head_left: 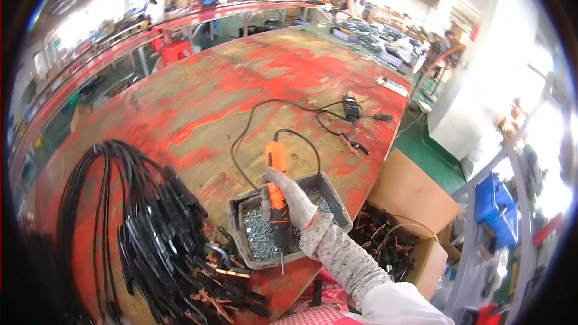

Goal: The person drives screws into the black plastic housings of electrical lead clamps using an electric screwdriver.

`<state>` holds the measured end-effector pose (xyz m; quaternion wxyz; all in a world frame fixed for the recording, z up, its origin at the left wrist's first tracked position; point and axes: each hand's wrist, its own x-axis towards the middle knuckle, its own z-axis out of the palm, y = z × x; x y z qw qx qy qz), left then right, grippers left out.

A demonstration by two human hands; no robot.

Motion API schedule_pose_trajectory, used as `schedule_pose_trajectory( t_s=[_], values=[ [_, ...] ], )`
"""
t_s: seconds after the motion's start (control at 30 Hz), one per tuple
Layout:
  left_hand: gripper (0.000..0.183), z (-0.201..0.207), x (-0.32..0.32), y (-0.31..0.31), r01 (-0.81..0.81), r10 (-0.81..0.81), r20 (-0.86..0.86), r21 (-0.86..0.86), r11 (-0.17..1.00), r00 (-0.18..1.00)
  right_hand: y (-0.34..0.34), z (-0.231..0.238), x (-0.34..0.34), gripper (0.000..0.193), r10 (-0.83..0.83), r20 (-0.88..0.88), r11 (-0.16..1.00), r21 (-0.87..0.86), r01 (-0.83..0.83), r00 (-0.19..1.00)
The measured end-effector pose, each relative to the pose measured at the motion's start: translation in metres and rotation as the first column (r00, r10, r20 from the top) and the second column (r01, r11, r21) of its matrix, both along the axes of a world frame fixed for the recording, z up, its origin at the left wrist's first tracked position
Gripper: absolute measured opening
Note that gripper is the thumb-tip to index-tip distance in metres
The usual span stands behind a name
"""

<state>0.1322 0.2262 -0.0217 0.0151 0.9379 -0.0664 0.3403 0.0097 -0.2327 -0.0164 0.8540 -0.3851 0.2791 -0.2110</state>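
My right hand (288,195), in a pale glove, is closed round an orange and black electric screwdriver (277,204). Its bit points down, over the near side of a grey tray (340,207) filled with small silvery screws (259,235). A black cord loops from the tool's top across the table. To the left of the tray lies a big bundle of black cables (111,162) with black handles (159,222) on their ends. Copper-coloured metal parts (208,301) stick out among the nearer handles. My left hand is not in view.
On the worn red table (198,114), a black adapter (351,108) and a white power strip (392,86) lie far right. A cardboard box (415,189) of copper-coloured parts stands off the right edge. Beyond are a red stool (176,52), people at other benches and a white pillar (475,84).
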Motion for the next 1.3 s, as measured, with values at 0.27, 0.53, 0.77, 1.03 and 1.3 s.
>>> schedule_pose_trajectory(
  t_s=[0.27, 0.53, 0.77, 1.03, 1.3],
  values=[
    [0.041, -0.004, 0.04, -0.102, -0.031, -0.183, -0.586, -0.337, 0.941, 0.789, 0.011, 0.007, -0.001, 0.039, -0.108, 0.013, 0.993, -0.053, 0.108, 0.994],
    [0.05, -0.032, 0.051, -0.052, 0.046, -0.207, -0.495, -0.317, 0.947, 0.844, 0.013, 0.008, -0.004, 0.041, -0.138, -0.046, 0.966, -0.228, 0.124, 0.989],
    [0.05, -0.01, 0.057, -0.059, 0.128, -0.181, -0.609, -0.13, 0.983, 0.772, 0.004, -0.014, -0.01, 0.036, 0.036, 0.001, 0.999, 0.021, -0.036, 0.999],
    [0.065, -0.039, 0.124, -0.048, 0.383, -0.42, -0.445, -0.175, 0.907, 0.791, 0.003, 0.013, 0.003, 0.036, 0.031, 0.072, 0.999, -0.014, -0.03, 0.997],
    [0.061, -0.029, 0.145, -0.053, 0.227, -0.712, -0.564, -0.695, 0.683, 0.418, -0.001, -0.003, -0.016, 0.035, 0.009, 0.01, 1.0, -0.011, -0.008, 1.0]
  ],
)
